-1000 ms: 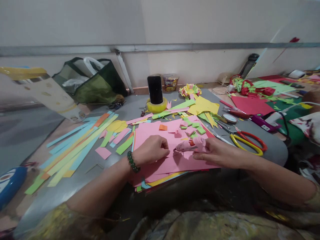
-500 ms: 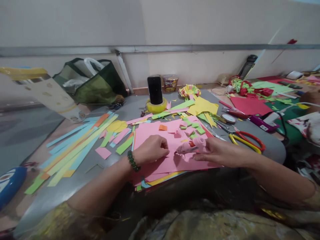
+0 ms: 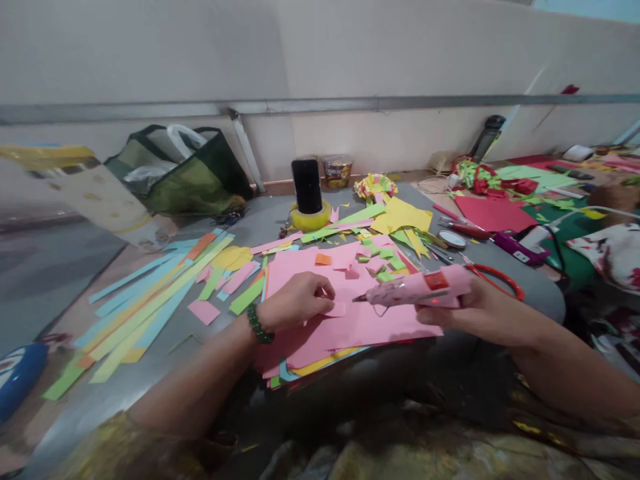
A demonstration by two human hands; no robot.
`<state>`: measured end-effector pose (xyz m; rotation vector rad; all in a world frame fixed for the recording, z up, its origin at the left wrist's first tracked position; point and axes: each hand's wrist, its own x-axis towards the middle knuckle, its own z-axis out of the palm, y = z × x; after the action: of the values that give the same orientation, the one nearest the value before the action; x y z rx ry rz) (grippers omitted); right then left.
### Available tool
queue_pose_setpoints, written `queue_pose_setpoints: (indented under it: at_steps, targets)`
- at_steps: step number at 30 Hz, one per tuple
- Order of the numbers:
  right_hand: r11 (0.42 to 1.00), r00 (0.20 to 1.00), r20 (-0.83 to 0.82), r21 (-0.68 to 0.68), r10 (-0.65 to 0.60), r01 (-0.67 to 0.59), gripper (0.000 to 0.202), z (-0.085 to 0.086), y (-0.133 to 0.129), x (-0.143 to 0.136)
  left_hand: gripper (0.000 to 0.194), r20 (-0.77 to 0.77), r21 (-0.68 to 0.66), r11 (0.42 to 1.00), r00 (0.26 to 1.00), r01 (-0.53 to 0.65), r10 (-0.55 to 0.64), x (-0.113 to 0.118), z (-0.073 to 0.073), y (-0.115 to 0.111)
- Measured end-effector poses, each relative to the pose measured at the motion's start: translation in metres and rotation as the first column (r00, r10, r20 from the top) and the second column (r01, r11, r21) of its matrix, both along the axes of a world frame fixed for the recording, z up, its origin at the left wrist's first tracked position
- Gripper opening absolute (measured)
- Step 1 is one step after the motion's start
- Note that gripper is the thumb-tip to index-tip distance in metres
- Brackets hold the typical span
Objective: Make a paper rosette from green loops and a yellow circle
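Observation:
A pink glue gun (image 3: 415, 288) is gripped in my right hand (image 3: 483, 310), its dark nozzle aimed left above the paper stack. My left hand (image 3: 299, 300), with a green bead bracelet (image 3: 259, 325) at the wrist, pinches a small pink paper piece (image 3: 338, 309) just left of the nozzle. Nozzle and piece are apart. Under both hands lies a stack of coloured paper with a pink sheet (image 3: 370, 330) on top. Small green and pink pieces (image 3: 387, 257) and one orange piece (image 3: 323, 259) are scattered on its far part.
Paper strips (image 3: 155, 293) spread at the left. A phone (image 3: 307, 187) leans on a yellow tape roll (image 3: 310, 217) behind the stack. Scissors (image 3: 500, 277) and a purple glue gun (image 3: 520, 248) lie right. A green bag (image 3: 195, 173) stands at the back left. Another person's arm (image 3: 617, 200) shows far right.
The glue gun has lifted and drawn back to the right, turning more side-on. The small pink paper piece in my left fingers now shows more clearly; my left hand has barely moved.

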<state>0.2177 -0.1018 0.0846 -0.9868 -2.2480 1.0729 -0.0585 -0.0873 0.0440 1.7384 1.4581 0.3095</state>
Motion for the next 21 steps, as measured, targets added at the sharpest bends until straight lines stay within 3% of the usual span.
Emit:
queue_pose_setpoints:
  at_steps: [2, 4, 7, 9, 11, 12, 17, 21]
  targets:
    - [0.993, 0.995, -0.082, 0.096, -0.058, 0.066, 0.031, 0.007, -0.001, 0.012, 0.025, 0.05, -0.049, 0.999, 0.999, 0.005, -0.003, -0.005, 0.004, 0.002]
    - [0.931, 0.956, -0.198, 0.255, -0.215, 0.262, 0.029, 0.011, 0.004, 0.03, 0.028, 0.139, -0.072, 0.997, 0.99, 0.04, -0.03, -0.009, 0.008, 0.003]
    - [0.728, 0.808, -0.293, 0.352, -0.511, 0.589, 0.036, 0.008, 0.02, 0.068, 0.025, 0.298, -0.08, 0.993, 0.952, 0.092, -0.064, -0.014, 0.011, 0.005]
    - [0.555, 0.631, -0.212, 0.324, -0.747, 0.766, 0.042, -0.001, 0.035, 0.094, 0.028, 0.395, -0.092, 0.991, 0.917, 0.1, -0.056, -0.016, 0.011, 0.005]
    - [0.434, 0.472, -0.058, 0.308, -0.88, 0.847, 0.038, -0.013, 0.049, 0.116, 0.031, 0.47, -0.088, 0.992, 0.882, 0.09, -0.038, -0.016, 0.01, 0.006]
    - [0.404, 0.429, -0.018, 0.306, -0.903, 0.862, 0.037, -0.019, 0.055, 0.125, 0.032, 0.497, -0.08, 0.994, 0.867, 0.077, -0.027, -0.016, 0.01, 0.006]
    - [0.389, 0.36, 0.146, 0.309, -0.921, 0.868, 0.052, -0.046, 0.077, 0.143, 0.036, 0.534, -0.053, 0.998, 0.842, -0.047, 0.068, -0.015, 0.009, 0.009]
    - [0.425, 0.396, 0.155, 0.371, -0.905, 0.826, 0.06, -0.06, 0.086, 0.146, 0.04, 0.604, -0.119, 0.988, 0.783, -0.1, 0.152, -0.014, 0.01, 0.008]
